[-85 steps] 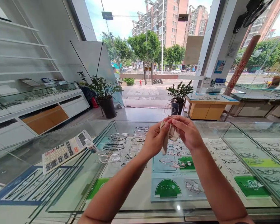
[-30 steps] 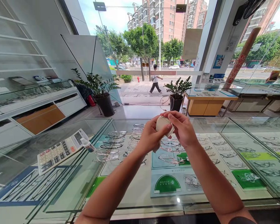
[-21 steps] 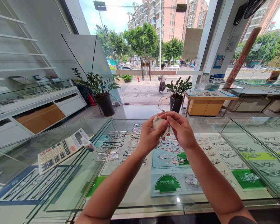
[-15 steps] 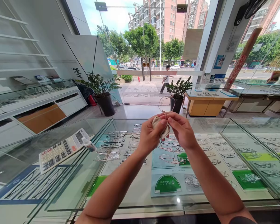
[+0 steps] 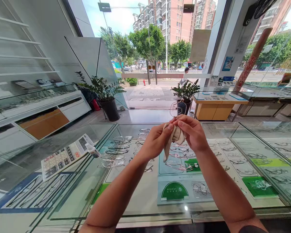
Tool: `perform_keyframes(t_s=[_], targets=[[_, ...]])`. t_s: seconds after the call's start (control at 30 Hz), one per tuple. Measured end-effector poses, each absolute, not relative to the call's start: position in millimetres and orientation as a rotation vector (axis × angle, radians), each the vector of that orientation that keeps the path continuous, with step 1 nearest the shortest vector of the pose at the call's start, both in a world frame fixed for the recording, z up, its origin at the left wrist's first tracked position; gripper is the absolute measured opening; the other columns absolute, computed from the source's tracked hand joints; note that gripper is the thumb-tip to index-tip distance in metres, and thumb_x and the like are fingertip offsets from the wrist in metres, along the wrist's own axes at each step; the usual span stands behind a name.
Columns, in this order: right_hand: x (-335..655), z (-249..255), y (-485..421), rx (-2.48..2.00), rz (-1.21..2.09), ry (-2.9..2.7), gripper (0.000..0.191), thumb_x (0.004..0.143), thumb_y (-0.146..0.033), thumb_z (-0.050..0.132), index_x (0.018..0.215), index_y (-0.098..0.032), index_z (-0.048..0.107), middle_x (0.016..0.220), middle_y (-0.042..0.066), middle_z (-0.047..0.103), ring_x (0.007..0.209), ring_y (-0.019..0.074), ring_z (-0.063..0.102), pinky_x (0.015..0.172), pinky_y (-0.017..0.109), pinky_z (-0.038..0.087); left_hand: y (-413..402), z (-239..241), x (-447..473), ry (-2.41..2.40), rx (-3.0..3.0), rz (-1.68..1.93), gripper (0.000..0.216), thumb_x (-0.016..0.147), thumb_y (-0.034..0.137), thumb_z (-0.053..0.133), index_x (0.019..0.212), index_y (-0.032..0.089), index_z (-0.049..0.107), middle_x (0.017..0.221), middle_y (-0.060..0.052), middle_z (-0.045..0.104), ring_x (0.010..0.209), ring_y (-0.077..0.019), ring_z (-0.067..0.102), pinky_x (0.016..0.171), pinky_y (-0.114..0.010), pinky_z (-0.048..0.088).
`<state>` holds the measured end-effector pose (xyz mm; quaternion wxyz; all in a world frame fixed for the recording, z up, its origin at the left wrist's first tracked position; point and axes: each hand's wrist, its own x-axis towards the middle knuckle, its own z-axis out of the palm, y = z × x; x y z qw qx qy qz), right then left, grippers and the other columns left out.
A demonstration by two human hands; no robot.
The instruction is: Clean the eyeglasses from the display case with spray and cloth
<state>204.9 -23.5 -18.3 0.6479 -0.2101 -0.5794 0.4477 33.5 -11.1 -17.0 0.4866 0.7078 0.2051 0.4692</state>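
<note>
Both my hands are raised together over a glass display counter (image 5: pixel 140 207). My left hand (image 5: pixel 155 142) pinches a beige cleaning cloth (image 5: pixel 171 142) whose corner hangs down. My right hand (image 5: pixel 192 134) is closed on a pair of thin-rimmed glasses (image 5: pixel 177 109); one clear lens sticks up above my fingers and the rest is wrapped in the cloth. The two hands touch at the fingertips.
Under the glass lie several rows of spectacle frames (image 5: pixel 121 150) and green brand cards (image 5: pixel 173 191). A calculator (image 5: pixel 65 155) and a small bottle (image 5: pixel 92 150) sit on the counter at left. Potted plants (image 5: pixel 106 94) stand by the glass shopfront; a person (image 5: pixel 184 77) walks outside.
The cloth has unfolded from a wad into a hanging strip. The lens above my fingers has shifted slightly right. The passer-by outside has walked from left to right.
</note>
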Motion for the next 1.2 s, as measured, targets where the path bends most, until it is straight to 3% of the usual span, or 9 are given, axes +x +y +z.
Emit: perform_keyframes(t_s=[0.17, 0.4, 0.7, 0.97, 1.2], targets=[[205.2, -18.7, -21.1, -0.445, 1.039, -1.254, 0.011, 0.093, -0.040, 0.081, 0.088, -0.031, 0.084, 0.099, 0.003, 0.079, 0.100, 0.0215, 0.072, 0.092, 0.037, 0.059, -12.5, -11.4, 26.2, 0.373, 1.734, 0.975, 0.042, 0.105, 0.056, 0.062, 0.100, 0.015, 0.070, 0.084, -0.003, 0.061, 0.073, -0.0130, 0.051, 0.068, -0.025, 0.045], [203.8, -17.5, -21.4, -0.481, 1.026, -1.199, 0.016, 0.089, -0.044, 0.084, 0.084, -0.029, 0.083, 0.096, 0.003, 0.079, 0.100, 0.0230, 0.070, 0.092, 0.039, 0.058, -13.5, -11.1, 27.0, 0.319, 1.675, 0.919, 0.034, 0.100, 0.046, 0.074, 0.114, 0.015, 0.072, 0.092, -0.005, 0.064, 0.081, -0.0152, 0.057, 0.073, -0.025, 0.049], [203.1, -20.3, -15.1, -0.456, 1.040, -1.191, 0.016, 0.091, -0.044, 0.084, 0.085, -0.029, 0.084, 0.096, 0.003, 0.078, 0.100, 0.0216, 0.070, 0.092, 0.037, 0.057, -14.6, -16.2, 37.3, 0.413, 1.562, 1.018, 0.041, 0.086, 0.040, 0.089, 0.113, 0.015, 0.071, 0.089, -0.004, 0.068, 0.076, -0.0136, 0.060, 0.068, -0.023, 0.051], [202.5, -26.5, -10.5, -0.467, 1.017, -1.238, 0.014, 0.094, -0.044, 0.082, 0.088, -0.031, 0.084, 0.097, 0.002, 0.079, 0.103, 0.0219, 0.068, 0.094, 0.038, 0.055, -17.4, -21.8, 47.1, 0.548, 1.530, 1.128, 0.041, 0.084, 0.046, 0.088, 0.104, 0.015, 0.072, 0.081, -0.002, 0.068, 0.069, -0.0135, 0.062, 0.064, -0.025, 0.051], [201.2, -25.0, -12.7, -0.498, 0.992, -1.268, 0.016, 0.094, -0.046, 0.081, 0.090, -0.031, 0.085, 0.100, 0.003, 0.079, 0.106, 0.0230, 0.069, 0.098, 0.039, 0.056, -16.8, -27.3, 52.6, 0.581, 1.482, 1.231, 0.044, 0.085, 0.050, 0.087, 0.110, 0.015, 0.073, 0.080, -0.001, 0.068, 0.064, -0.0113, 0.059, 0.060, -0.024, 0.053]])
